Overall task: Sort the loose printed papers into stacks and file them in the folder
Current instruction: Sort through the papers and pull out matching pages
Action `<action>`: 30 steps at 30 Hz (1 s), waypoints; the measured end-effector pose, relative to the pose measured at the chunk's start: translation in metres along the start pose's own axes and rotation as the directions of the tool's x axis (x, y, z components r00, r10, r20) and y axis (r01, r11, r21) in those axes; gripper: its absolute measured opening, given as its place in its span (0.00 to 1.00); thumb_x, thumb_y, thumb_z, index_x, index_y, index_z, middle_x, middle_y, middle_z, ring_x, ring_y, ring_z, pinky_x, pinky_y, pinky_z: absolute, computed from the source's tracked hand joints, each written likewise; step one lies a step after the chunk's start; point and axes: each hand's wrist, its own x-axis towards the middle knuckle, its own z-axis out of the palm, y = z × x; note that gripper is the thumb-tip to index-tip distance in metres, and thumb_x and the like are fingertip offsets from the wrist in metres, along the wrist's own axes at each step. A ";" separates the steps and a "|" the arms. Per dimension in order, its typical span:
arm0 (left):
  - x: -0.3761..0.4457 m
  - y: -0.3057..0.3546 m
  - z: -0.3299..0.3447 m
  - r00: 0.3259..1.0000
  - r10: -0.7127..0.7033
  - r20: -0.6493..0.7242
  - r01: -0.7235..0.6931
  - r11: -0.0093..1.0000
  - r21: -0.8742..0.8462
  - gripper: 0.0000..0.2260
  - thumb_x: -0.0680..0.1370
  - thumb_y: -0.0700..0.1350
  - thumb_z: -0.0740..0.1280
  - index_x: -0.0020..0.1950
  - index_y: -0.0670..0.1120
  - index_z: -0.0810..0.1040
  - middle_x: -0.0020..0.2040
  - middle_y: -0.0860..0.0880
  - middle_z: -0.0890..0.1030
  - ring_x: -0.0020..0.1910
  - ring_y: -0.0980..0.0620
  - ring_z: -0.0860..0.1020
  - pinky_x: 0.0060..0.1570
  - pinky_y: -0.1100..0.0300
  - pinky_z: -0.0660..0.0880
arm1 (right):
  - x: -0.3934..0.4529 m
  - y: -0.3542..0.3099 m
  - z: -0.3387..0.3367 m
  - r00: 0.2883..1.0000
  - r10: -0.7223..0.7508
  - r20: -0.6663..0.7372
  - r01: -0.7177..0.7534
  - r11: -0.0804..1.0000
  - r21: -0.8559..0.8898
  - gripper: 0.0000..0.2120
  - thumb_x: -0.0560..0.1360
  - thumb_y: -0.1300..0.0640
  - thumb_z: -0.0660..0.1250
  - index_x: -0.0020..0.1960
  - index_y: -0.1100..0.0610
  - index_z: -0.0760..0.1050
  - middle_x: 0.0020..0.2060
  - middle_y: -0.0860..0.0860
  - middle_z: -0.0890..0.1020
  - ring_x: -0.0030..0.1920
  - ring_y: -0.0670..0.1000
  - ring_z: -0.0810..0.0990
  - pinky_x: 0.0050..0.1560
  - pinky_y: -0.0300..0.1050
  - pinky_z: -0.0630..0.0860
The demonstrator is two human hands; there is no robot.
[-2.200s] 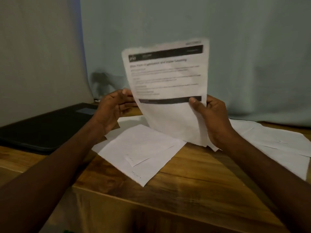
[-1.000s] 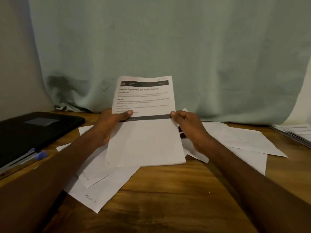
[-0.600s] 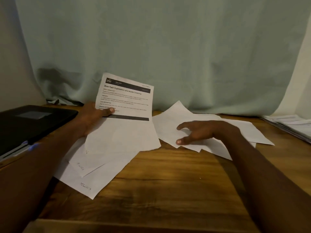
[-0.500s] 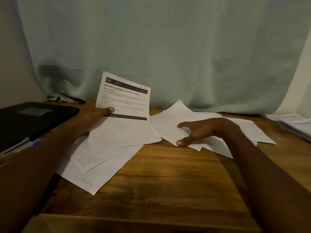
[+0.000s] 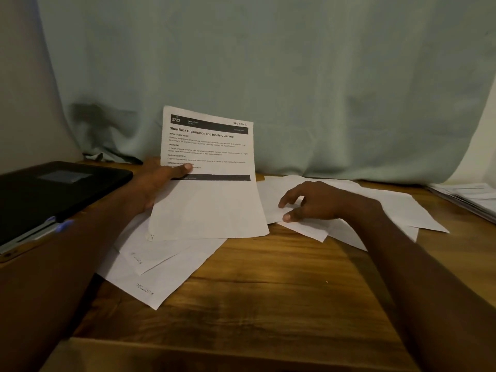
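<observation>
Left hand (image 5: 158, 183) clamped on printed sheet (image 5: 208, 178), upright, long axis near-to-far, over left pile (image 5: 150, 267). Right hand (image 5: 311, 202) fingers loosely curled, touching right pile (image 5: 389, 208), holding nothing, nearer next sheet. Folder (image 5: 53, 191) far left on bench (image 5: 268, 291).

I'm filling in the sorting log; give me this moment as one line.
left hand: holds printed sheet tilted up | right hand: fingertips on loose papers | folder: closed, far left | filing: not begun
</observation>
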 end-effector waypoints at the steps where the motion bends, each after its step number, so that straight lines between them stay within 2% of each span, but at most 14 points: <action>1: 0.000 0.001 -0.001 1.000 -0.001 0.002 0.001 1.000 -0.018 0.11 0.78 0.37 0.73 0.55 0.51 0.81 0.45 0.60 0.86 0.46 0.61 0.85 0.45 0.68 0.79 | 0.000 -0.003 0.001 0.999 -0.028 0.024 0.028 1.000 0.011 0.21 0.76 0.43 0.73 0.67 0.43 0.78 0.71 0.46 0.75 0.65 0.46 0.73 0.61 0.42 0.69; 3: 0.002 0.000 -0.003 1.000 -0.001 -0.010 0.000 0.999 -0.034 0.11 0.77 0.38 0.74 0.55 0.51 0.82 0.47 0.60 0.87 0.48 0.61 0.85 0.48 0.66 0.78 | -0.003 -0.008 0.001 0.988 -0.060 0.142 0.057 0.998 0.027 0.26 0.78 0.43 0.71 0.74 0.42 0.72 0.77 0.45 0.69 0.73 0.49 0.66 0.71 0.47 0.64; 5: 0.004 0.000 -0.004 1.000 -0.002 -0.019 0.001 0.999 -0.054 0.11 0.76 0.38 0.74 0.55 0.51 0.82 0.47 0.60 0.87 0.49 0.61 0.85 0.49 0.66 0.78 | -0.004 -0.010 0.003 0.981 -0.069 0.180 0.059 0.997 0.058 0.25 0.78 0.45 0.71 0.74 0.42 0.71 0.77 0.44 0.68 0.76 0.49 0.64 0.76 0.50 0.59; 9: 0.006 -0.001 -0.006 0.999 -0.010 -0.041 0.008 0.999 -0.050 0.10 0.76 0.40 0.75 0.54 0.52 0.82 0.49 0.59 0.86 0.49 0.59 0.85 0.47 0.65 0.78 | 0.001 -0.014 0.006 0.989 -0.145 -0.021 0.146 0.984 0.104 0.13 0.74 0.52 0.78 0.58 0.45 0.84 0.63 0.42 0.82 0.65 0.46 0.75 0.72 0.52 0.68; 11: 0.006 -0.001 -0.005 0.999 -0.006 -0.049 0.004 0.999 -0.049 0.10 0.76 0.40 0.75 0.54 0.52 0.82 0.51 0.57 0.85 0.50 0.59 0.84 0.49 0.64 0.78 | 0.002 -0.020 0.009 0.984 -0.160 -0.081 0.169 0.979 0.117 0.08 0.73 0.57 0.78 0.49 0.46 0.86 0.56 0.44 0.85 0.61 0.46 0.78 0.68 0.50 0.71; 13: 0.006 -0.001 -0.006 0.999 -0.003 -0.053 0.000 0.998 -0.055 0.11 0.77 0.39 0.75 0.56 0.51 0.82 0.53 0.56 0.85 0.50 0.59 0.84 0.49 0.64 0.78 | 0.003 -0.024 0.012 0.981 -0.164 -0.103 0.174 0.980 0.096 0.08 0.73 0.58 0.78 0.42 0.44 0.84 0.50 0.43 0.86 0.57 0.45 0.80 0.66 0.50 0.74; 15: 0.005 0.000 -0.005 0.999 0.000 -0.051 -0.004 0.997 -0.077 0.12 0.77 0.39 0.74 0.59 0.50 0.82 0.54 0.55 0.85 0.50 0.59 0.84 0.51 0.63 0.78 | 0.002 -0.024 0.012 0.973 -0.182 -0.139 0.193 0.978 0.073 0.07 0.74 0.58 0.76 0.41 0.46 0.84 0.45 0.42 0.86 0.53 0.42 0.81 0.62 0.50 0.77; 17: 0.004 0.002 -0.006 0.998 0.008 -0.058 -0.014 0.994 -0.111 0.14 0.77 0.39 0.74 0.62 0.50 0.81 0.55 0.55 0.85 0.51 0.58 0.85 0.52 0.61 0.79 | 0.002 -0.023 0.007 0.935 -0.177 -0.308 0.235 0.959 0.160 0.07 0.77 0.61 0.72 0.45 0.51 0.83 0.44 0.43 0.85 0.49 0.42 0.82 0.55 0.46 0.79; 19: 0.004 0.004 -0.008 0.996 0.006 -0.084 -0.019 0.988 -0.156 0.16 0.77 0.40 0.75 0.64 0.50 0.81 0.57 0.53 0.86 0.53 0.54 0.85 0.54 0.56 0.80 | 0.000 -0.025 -0.003 0.825 -0.049 -0.563 0.291 0.891 0.348 0.06 0.80 0.62 0.68 0.46 0.53 0.80 0.42 0.46 0.84 0.44 0.43 0.82 0.45 0.39 0.76; 21: 0.005 0.006 -0.010 0.993 0.007 -0.117 -0.031 0.977 -0.212 0.20 0.76 0.42 0.75 0.68 0.48 0.80 0.61 0.51 0.85 0.58 0.50 0.84 0.59 0.52 0.80 | -0.002 -0.028 -0.012 0.674 0.130 -0.728 0.352 0.810 0.470 0.04 0.82 0.60 0.66 0.50 0.55 0.79 0.45 0.49 0.84 0.45 0.45 0.82 0.39 0.34 0.73; 23: 0.005 0.009 -0.009 0.990 0.011 -0.142 -0.050 0.960 -0.276 0.21 0.77 0.43 0.75 0.70 0.49 0.79 0.62 0.51 0.84 0.61 0.50 0.82 0.61 0.50 0.79 | -0.004 -0.029 -0.016 0.555 0.276 -0.785 0.398 0.741 0.541 0.04 0.83 0.60 0.65 0.55 0.56 0.77 0.49 0.50 0.84 0.46 0.43 0.82 0.35 0.30 0.73; 24: 0.005 0.011 -0.008 0.988 0.014 -0.151 -0.059 0.953 -0.298 0.21 0.77 0.43 0.74 0.70 0.49 0.79 0.62 0.52 0.84 0.61 0.50 0.82 0.61 0.50 0.79 | -0.005 -0.029 -0.017 0.522 0.337 -0.784 0.421 0.697 0.580 0.05 0.83 0.60 0.64 0.57 0.56 0.76 0.49 0.50 0.84 0.46 0.43 0.83 0.34 0.30 0.73; 26: 0.003 0.014 -0.004 0.988 0.021 -0.150 -0.068 0.946 -0.316 0.20 0.78 0.42 0.74 0.70 0.50 0.79 0.62 0.52 0.84 0.59 0.52 0.82 0.60 0.51 0.79 | -0.006 -0.029 -0.018 0.496 0.423 -0.758 0.461 0.612 0.643 0.05 0.83 0.62 0.64 0.57 0.54 0.74 0.48 0.49 0.85 0.46 0.44 0.84 0.32 0.33 0.75; 30: -0.001 0.017 0.001 0.989 0.022 -0.148 -0.069 0.945 -0.320 0.18 0.78 0.41 0.73 0.67 0.51 0.80 0.58 0.53 0.85 0.54 0.55 0.83 0.57 0.53 0.80 | -0.006 -0.027 -0.022 0.517 0.512 -0.686 0.465 0.505 0.728 0.06 0.82 0.63 0.65 0.51 0.54 0.80 0.48 0.45 0.86 0.48 0.46 0.84 0.36 0.34 0.77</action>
